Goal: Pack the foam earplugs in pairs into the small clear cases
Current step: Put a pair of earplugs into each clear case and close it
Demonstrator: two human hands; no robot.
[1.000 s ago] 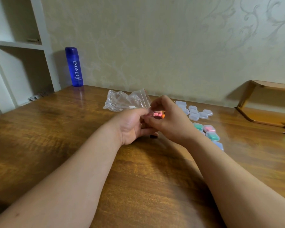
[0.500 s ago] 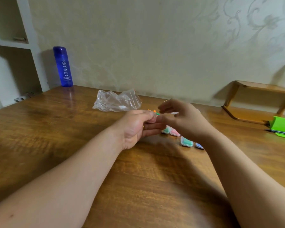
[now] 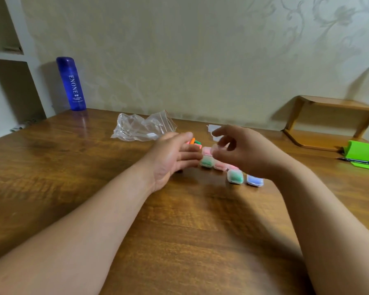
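Reaching across the brown wooden table (image 3: pixel 94 177), you bring both bare forearms in from the near edge, your hands meeting over its middle. White shelving (image 3: pixel 13 58) stands at the far left, and a low wooden riser (image 3: pixel 328 122) sits against the wall at the far right.

Your left hand (image 3: pixel 168 158) is turned palm inward, fingers stretched nearly straight and close together. Your right hand (image 3: pixel 249 152) hovers just beside it, fingers loosely curled with the forefinger lifted. Motion blur hides whether the thumb and fingertips pinch anything.

A crumpled clear zip bag (image 3: pixel 141 128) lies behind your left hand, and a tall blue bottle (image 3: pixel 71 84) stands upright by the wall. A bright green block (image 3: pixel 364 153) rests at the right edge with a dark pen (image 3: pixel 358 161) against its front.

The filled cases (image 3: pixel 234 176), holding green, pink and blue plugs, lie in a loose cluster under and just in front of your right hand. A few empty cases (image 3: pixel 212 127) show pale behind it. The loose earplugs (image 3: pixel 192 141), orange, green and pink, show at your left fingertips. You cannot tell whether they rest on the fingers or on the table.
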